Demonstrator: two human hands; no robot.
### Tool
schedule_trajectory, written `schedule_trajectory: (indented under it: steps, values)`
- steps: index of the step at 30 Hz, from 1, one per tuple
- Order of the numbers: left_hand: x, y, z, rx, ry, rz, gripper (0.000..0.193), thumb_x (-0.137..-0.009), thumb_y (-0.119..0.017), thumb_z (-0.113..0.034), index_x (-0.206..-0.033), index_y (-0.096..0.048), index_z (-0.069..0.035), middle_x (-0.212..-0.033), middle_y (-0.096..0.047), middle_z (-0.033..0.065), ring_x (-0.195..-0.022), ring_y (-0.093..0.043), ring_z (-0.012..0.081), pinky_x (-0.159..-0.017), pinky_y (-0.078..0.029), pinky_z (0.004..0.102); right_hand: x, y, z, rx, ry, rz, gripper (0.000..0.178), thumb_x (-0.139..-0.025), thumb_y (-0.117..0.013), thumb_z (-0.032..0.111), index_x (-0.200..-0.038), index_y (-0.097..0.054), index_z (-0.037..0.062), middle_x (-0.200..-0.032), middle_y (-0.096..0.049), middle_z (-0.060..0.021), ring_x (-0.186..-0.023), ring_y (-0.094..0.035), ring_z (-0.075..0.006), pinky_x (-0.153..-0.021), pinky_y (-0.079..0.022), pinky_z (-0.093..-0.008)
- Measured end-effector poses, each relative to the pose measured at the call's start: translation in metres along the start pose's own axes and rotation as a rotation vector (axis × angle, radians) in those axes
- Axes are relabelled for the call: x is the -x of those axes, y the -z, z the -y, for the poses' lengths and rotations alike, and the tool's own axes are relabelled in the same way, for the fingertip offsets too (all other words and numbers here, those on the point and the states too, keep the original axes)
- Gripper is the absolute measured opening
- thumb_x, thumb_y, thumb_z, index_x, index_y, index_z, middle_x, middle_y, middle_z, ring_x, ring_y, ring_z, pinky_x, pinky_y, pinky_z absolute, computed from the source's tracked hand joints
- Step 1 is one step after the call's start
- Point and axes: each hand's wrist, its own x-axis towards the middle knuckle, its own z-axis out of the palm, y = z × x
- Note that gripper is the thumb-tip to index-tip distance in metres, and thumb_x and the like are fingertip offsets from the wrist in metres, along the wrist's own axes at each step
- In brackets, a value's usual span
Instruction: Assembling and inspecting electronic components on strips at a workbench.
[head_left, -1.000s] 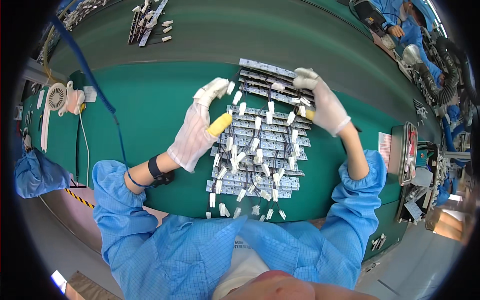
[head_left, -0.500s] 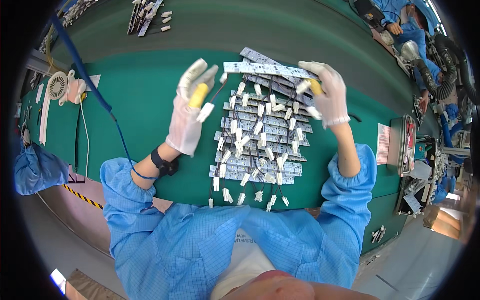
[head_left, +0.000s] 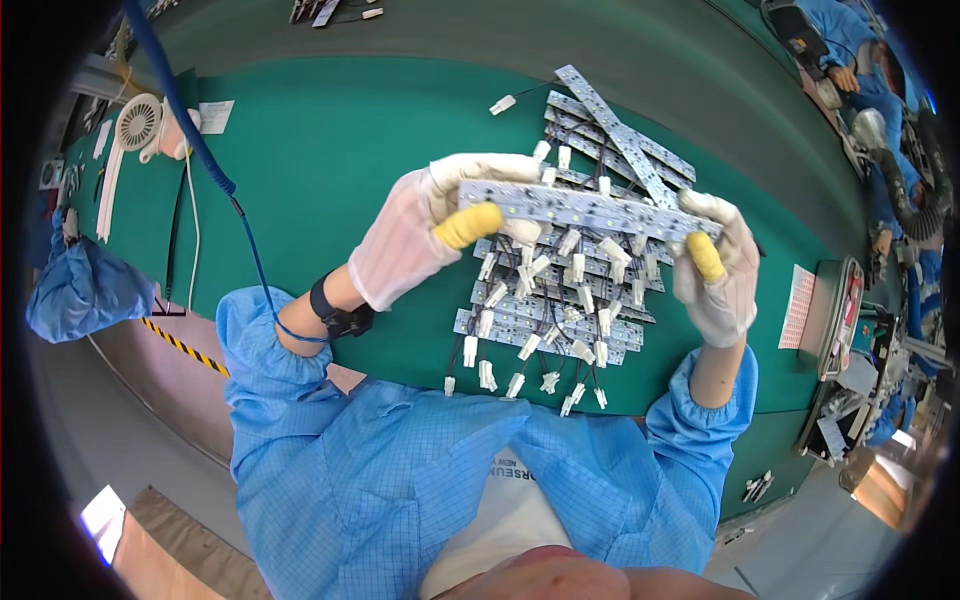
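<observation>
Our left hand (head_left: 408,235), apart from the light strip (head_left: 590,210) half a second ago, now closes on its left end; our right hand (head_left: 722,272) pinches the other end, so we hold the strip between both, nearly level and tipped slightly down toward the right, at the centre of the frame; below it we see rows of strips (head_left: 625,338) with white connectors (head_left: 486,322) on the green surface (head_left: 320,130); a diagonal strip (head_left: 618,135) crosses others toward the upper right.
</observation>
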Motion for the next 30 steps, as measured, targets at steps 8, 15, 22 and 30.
schedule_trajectory:
  steps: [8,15,22,30]
  values:
    - [0.007,0.010,-0.007,-0.274,0.027,-0.086,0.050,-0.074,-0.072,-0.030,-0.118,-0.060,-0.010,-0.095,-0.065,0.0041,-0.083,-0.061,0.0117,-0.074,-0.052,0.0243,0.004,0.004,0.014,-0.708,-0.676,-0.088,0.030,-0.086,-0.054,0.005,-0.114,-0.051,-0.0060,-0.089,-0.058,-0.0072,-0.064,-0.050,-0.0038,-0.052,-0.036,-0.0153]
    - [0.008,0.026,-0.013,-0.710,-0.257,-0.009,0.055,-0.075,-0.069,-0.041,-0.111,-0.062,-0.001,-0.092,-0.063,0.0098,-0.088,-0.060,0.0192,-0.073,-0.049,0.0302,0.007,0.019,0.018,-0.807,-0.817,-0.085,0.031,-0.090,-0.051,0.010,-0.116,-0.048,-0.0059,-0.091,-0.054,-0.0033,-0.076,-0.050,-0.0055,-0.067,-0.038,-0.0157]
    - [0.007,0.024,-0.012,-0.615,-0.246,-0.099,0.057,-0.077,-0.065,-0.046,-0.111,-0.061,-0.001,-0.097,-0.064,0.0134,-0.088,-0.061,0.0228,-0.075,-0.049,0.0299,0.005,0.021,0.024,-0.859,-0.764,-0.069,0.033,-0.088,-0.053,0.009,-0.116,-0.047,-0.0077,-0.098,-0.056,-0.0069,-0.078,-0.054,-0.0078,-0.069,-0.041,-0.0183]
    - [0.002,0.030,-0.004,-0.772,-0.309,-0.195,0.056,-0.076,-0.063,-0.048,-0.107,-0.064,-0.002,-0.089,-0.068,0.0098,-0.086,-0.062,0.0218,-0.070,-0.049,0.0302,0.006,0.015,0.028,-0.880,-0.683,-0.128,0.039,-0.086,-0.060,0.014,-0.115,-0.048,-0.0085,-0.085,-0.060,-0.0091,-0.046,-0.038,-0.0009,-0.041,-0.025,-0.0158]
